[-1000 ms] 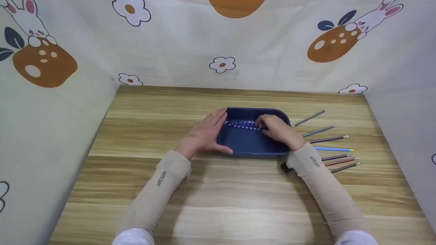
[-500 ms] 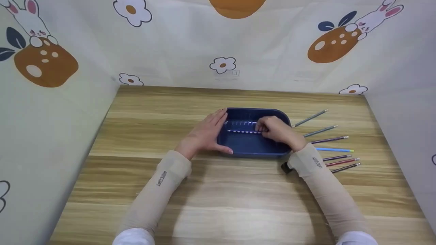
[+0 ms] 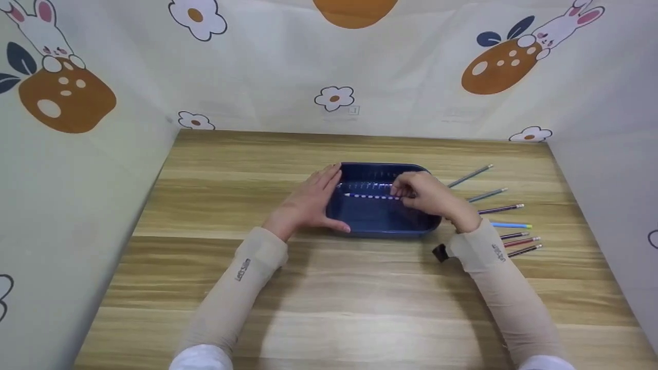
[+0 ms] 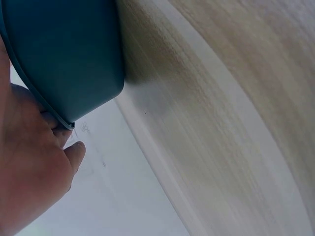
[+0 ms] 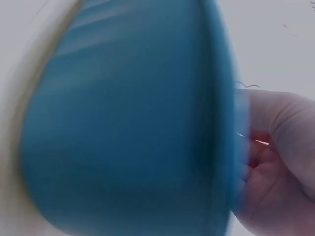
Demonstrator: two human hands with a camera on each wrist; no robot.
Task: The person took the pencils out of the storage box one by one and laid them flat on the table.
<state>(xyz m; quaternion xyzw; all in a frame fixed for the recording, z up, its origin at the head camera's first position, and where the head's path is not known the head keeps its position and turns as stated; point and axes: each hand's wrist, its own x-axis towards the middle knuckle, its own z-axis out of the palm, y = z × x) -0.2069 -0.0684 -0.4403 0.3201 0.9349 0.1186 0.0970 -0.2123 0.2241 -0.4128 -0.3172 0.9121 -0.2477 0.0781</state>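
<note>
A dark blue tray (image 3: 380, 218) with rounded corners sits on the wooden table. My left hand (image 3: 308, 203) rests on its left end, fingers spread straight toward the back corner and thumb over the front rim. Inside the tray, my right hand (image 3: 426, 195) pinches a dark pencil with white dots (image 3: 372, 197). That pencil's tip points left, and my fingers hide its right end. In the left wrist view, the left fingers (image 4: 61, 135) touch the tray's rim. The blurred tray wall (image 5: 128, 118) hides the pencil in the right wrist view.
Several pencils lie spread out to the right of the tray, among them a bright blue pencil (image 3: 511, 225) and a grey-green pencil (image 3: 470, 176). My right forearm (image 3: 506, 288) covers part of them. Patterned cloth walls (image 3: 267, 82) border the table.
My right hand has moved slightly right, its wrist farther over the pencils. The dotted pencil in it moved nearer the tray's front, then slightly back. The left hand and tray stay put.
</note>
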